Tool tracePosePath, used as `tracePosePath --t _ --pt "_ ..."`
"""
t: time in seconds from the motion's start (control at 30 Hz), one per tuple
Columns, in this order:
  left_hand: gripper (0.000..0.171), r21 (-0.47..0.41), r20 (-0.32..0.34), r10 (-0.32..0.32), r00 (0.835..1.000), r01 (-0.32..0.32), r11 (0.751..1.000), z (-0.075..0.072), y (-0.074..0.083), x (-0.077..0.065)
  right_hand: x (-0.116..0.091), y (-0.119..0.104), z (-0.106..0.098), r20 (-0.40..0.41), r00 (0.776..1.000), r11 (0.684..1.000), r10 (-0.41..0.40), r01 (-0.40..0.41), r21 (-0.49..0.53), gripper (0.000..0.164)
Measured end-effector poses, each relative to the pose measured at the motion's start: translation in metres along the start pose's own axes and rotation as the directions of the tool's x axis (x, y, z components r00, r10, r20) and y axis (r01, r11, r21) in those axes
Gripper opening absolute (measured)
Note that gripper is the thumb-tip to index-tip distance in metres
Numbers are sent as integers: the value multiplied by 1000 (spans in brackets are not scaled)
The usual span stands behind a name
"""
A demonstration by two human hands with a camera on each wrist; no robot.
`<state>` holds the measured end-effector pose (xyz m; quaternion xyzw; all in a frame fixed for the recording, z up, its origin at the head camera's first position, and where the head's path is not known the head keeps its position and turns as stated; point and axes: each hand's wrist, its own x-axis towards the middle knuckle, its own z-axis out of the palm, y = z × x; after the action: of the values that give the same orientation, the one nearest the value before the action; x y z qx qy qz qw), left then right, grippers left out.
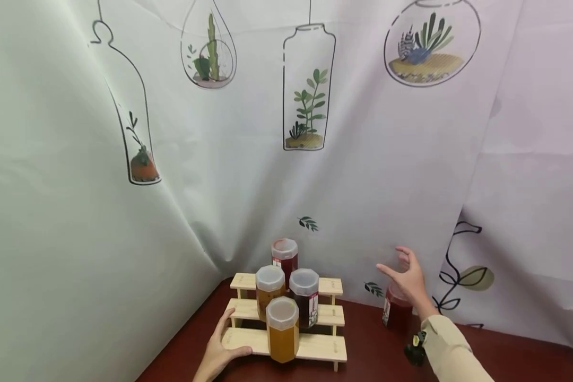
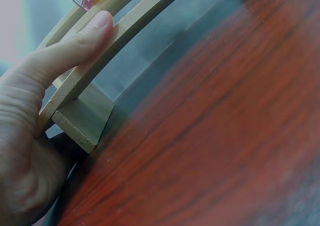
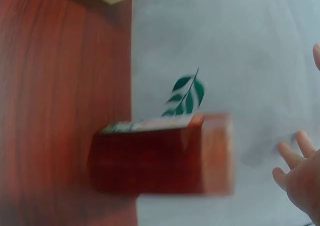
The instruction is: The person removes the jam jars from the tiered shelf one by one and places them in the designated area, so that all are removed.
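Observation:
A three-step wooden display rack [image 1: 320, 347] stands on the table with jars on it. My left hand [image 1: 218, 347] grips its left end; in the left wrist view the thumb [image 2: 75, 49] lies over the front plank [image 2: 135, 24]. On the rack are an amber jar [image 1: 283, 339] in front, an orange-brown jar [image 1: 270, 297] and a dark jar [image 1: 307, 305] behind it, and a red jar [image 1: 286, 261] at the back. My right hand [image 1: 410, 276], fingers spread and holding nothing, is over another red jar [image 1: 397, 310]. That jar stands upright on the table, apart from the hand in the right wrist view.
Around the dark red wooden table [image 1: 363, 345] hangs a pale cloth backdrop [image 1: 387, 185] printed with plants in glass vessels. It comes down close behind the rack and the lone red jar. A dark device [image 1: 414, 350] is strapped at the right wrist.

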<state>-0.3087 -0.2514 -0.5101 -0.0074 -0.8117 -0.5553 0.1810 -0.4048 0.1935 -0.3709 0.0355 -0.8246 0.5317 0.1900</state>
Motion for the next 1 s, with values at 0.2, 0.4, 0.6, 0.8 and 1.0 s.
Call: tracePosePath --t 0.2,0.4,0.6,0.8,1.0 --pt "103 40 12 -74 997 73 997 0 -20 -26 -17 -7 38 58 998 998 4 -8 61 82" --pt "104 3 -9 -10 1000 11 1000 1 -13 -14 -3 -45 78 153 984 991 -95 79 106 81" --pt "102 -90 -5 34 999 -34 995 5 2 11 9 -90 114 323 929 979 -178 136 151 82" --pt "103 -124 14 52 999 -50 991 10 2 13 13 -104 144 471 858 977 -206 159 139 83" --pt "104 -137 7 48 999 -47 989 2 0 6 22 -107 166 603 763 972 -232 167 163 83"
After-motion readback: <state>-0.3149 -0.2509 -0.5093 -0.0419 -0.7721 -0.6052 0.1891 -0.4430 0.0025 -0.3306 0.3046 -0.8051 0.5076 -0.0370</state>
